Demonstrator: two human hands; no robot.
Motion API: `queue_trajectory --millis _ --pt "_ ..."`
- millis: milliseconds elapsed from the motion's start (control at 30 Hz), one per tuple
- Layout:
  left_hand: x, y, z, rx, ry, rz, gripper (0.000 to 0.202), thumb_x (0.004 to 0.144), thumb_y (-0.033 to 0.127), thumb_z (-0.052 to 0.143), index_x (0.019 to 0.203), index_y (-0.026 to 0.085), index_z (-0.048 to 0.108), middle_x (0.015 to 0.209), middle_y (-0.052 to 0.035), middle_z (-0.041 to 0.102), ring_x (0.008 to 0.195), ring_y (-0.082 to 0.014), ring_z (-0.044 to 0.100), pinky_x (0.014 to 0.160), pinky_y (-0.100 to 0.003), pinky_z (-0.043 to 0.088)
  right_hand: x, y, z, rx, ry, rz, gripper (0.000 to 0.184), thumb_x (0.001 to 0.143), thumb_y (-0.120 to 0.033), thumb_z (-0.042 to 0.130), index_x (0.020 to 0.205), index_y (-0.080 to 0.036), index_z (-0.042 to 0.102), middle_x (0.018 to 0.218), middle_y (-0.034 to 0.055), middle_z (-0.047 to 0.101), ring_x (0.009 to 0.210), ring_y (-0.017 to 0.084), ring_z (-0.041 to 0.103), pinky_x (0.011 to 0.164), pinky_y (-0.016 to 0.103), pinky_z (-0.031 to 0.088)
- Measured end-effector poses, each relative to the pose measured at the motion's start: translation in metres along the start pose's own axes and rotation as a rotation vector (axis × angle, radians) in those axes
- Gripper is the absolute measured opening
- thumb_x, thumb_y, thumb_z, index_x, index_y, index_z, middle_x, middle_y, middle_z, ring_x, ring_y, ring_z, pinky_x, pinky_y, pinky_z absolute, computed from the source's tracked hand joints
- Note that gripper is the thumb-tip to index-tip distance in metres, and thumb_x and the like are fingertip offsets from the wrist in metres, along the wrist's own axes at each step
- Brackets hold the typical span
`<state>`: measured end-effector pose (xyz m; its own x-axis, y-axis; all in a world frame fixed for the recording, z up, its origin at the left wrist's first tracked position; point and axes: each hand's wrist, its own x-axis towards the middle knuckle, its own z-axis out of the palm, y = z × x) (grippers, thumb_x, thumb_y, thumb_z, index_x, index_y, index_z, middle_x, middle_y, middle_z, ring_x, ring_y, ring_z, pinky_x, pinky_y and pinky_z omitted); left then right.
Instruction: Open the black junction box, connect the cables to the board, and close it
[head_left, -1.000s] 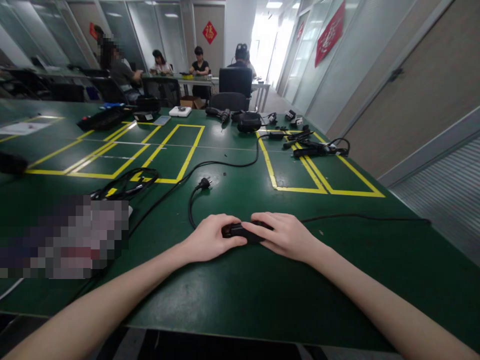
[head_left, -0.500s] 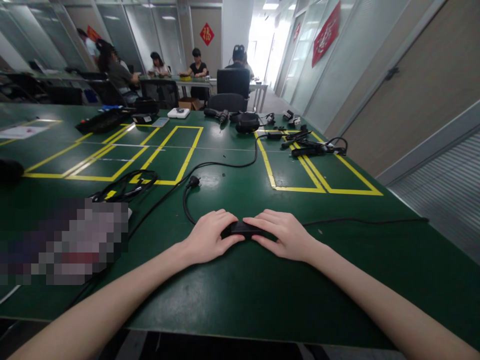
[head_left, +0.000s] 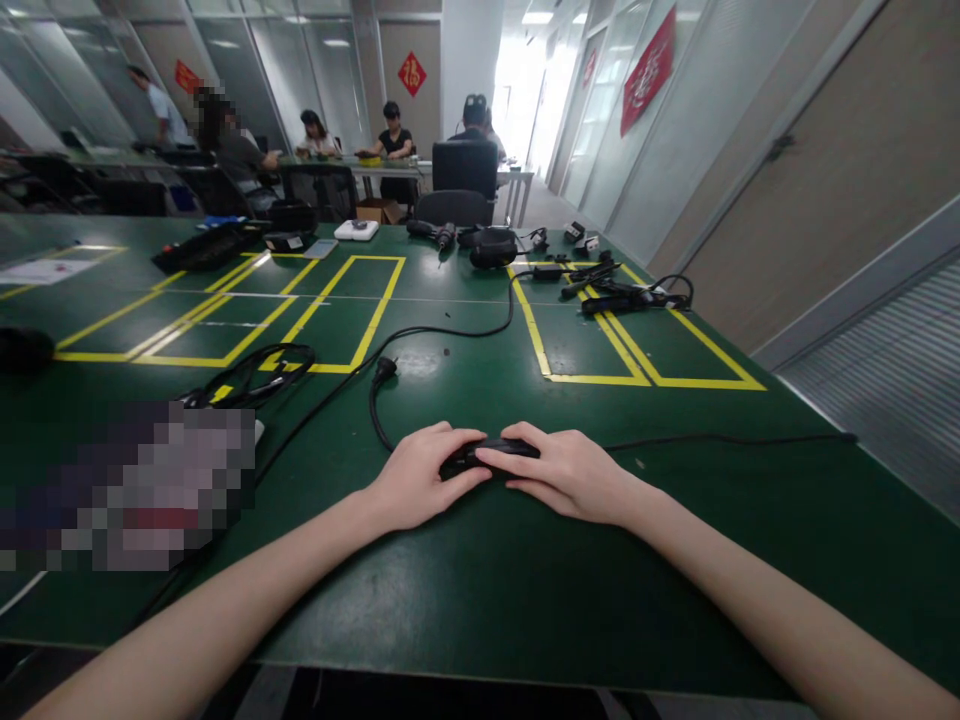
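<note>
A small black box-shaped power adapter (head_left: 480, 452) lies on the green table (head_left: 480, 600) in front of me. My left hand (head_left: 420, 475) wraps its fingers round the adapter's left end. My right hand (head_left: 566, 472) grips the right end, with the fingers laid over its top. From the left end a black cable with a plug (head_left: 384, 370) loops away over the table. A thin black cord (head_left: 735, 437) leaves toward the right edge. Most of the adapter is hidden under my fingers.
Yellow tape rectangles (head_left: 352, 300) mark the tabletop. A coil of black cable (head_left: 255, 370) lies at the left, beside a blurred-out patch. Black tools and chargers (head_left: 622, 290) sit at the far right, a headset (head_left: 491, 247) farther back. Several people sit at a distant table (head_left: 390, 165).
My right fingers have shifted left over the top of the adapter, covering more of it. The plug and its cable loop barely moved. My view has tilted slightly.
</note>
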<state>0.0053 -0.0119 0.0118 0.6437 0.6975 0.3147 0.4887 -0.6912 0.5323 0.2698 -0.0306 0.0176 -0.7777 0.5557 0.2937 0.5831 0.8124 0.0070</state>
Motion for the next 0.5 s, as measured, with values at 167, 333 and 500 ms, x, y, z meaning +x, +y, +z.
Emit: queue_trajectory --millis 167,333,500 --pt "-0.001 -0.007 -0.003 0.166 0.235 0.186 0.048 0.102 0.030 0.060 0.149 0.021 0.054 0.153 -0.0161 0.056 0.143 -0.0331 0.050 0.120 -0.058 0.040 -0.017 0.040 -0.005 0.310 0.255 0.266 0.050 0.107 -0.037 0.050 0.156 -0.024 0.052 0.125 0.0126 0.070 0.100 0.023 0.071 0.085 0.036 0.060" --pt "-0.003 -0.012 -0.001 0.145 0.089 0.206 0.038 0.101 0.026 0.060 0.139 0.022 0.063 0.150 -0.0148 0.060 0.142 -0.0320 0.053 0.118 -0.056 0.045 -0.050 0.102 -0.011 0.373 0.634 0.792 0.062 0.101 -0.054 0.052 0.153 -0.022 0.056 0.109 0.0109 0.074 0.079 0.025 0.070 0.069 0.039 0.060" --pt "-0.003 -0.014 0.004 0.102 -0.073 0.198 0.026 0.099 0.026 0.063 0.123 0.022 0.072 0.137 -0.0112 0.070 0.133 -0.0279 0.061 0.114 -0.051 0.050 -0.087 0.149 -0.019 0.298 0.862 1.043 0.072 0.097 -0.058 0.048 0.157 -0.017 0.049 0.099 0.0100 0.072 0.065 0.021 0.064 0.056 0.034 0.053"
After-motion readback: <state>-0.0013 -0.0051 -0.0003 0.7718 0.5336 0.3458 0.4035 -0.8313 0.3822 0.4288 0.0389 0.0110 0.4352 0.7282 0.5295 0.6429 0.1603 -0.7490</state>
